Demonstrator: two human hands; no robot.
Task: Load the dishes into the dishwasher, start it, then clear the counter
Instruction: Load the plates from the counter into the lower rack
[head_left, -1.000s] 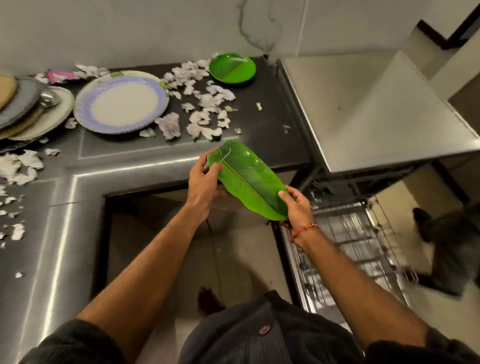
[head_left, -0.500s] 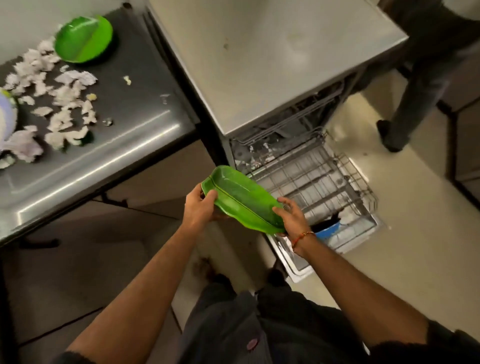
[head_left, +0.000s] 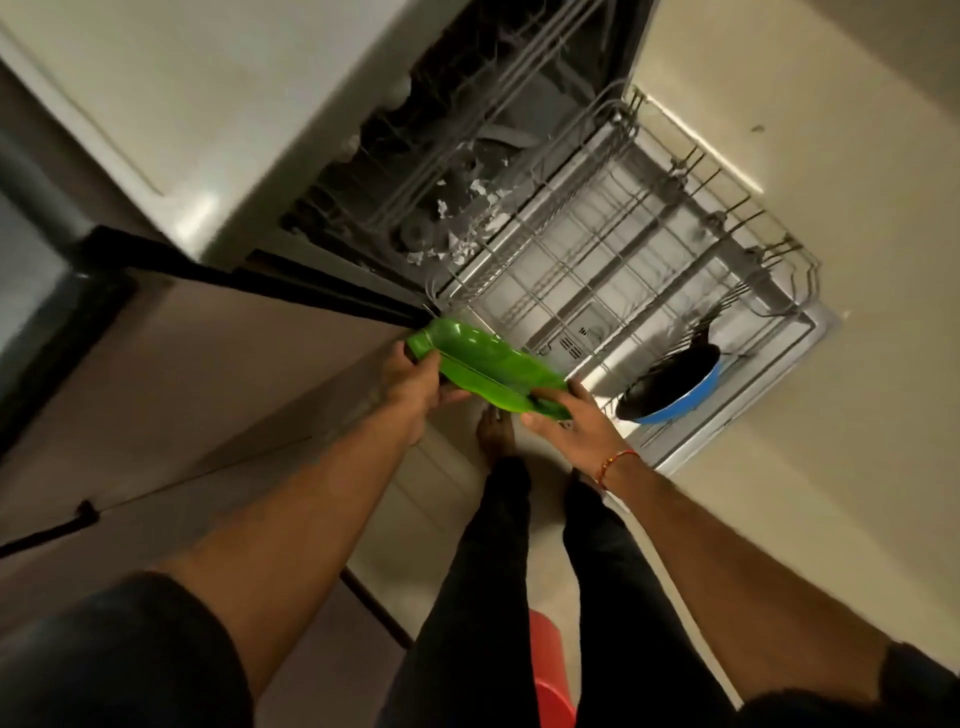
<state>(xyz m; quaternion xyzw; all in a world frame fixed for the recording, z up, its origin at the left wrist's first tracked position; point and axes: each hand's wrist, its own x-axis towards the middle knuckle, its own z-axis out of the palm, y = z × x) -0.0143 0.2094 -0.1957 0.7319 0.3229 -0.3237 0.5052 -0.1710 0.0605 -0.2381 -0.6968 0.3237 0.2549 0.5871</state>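
Dishwasher (head_left: 218, 130) fills far left, door down w/ lower rack (head_left: 623, 249) pulled out over it, reaching right. Blue-rimmed pan (head_left: 670, 387) leans on edge at rack's near right corner. White scraps (head_left: 462, 218) lie inside the tub, far end. Green leaf-shaped plate (head_left: 488, 369) is held just off rack's near left corner, tilted. Left hand (head_left: 415, 382) fingers grip its left end; right hand (head_left: 571, 415) fingers pinch its right end. Red thread on right wrist.
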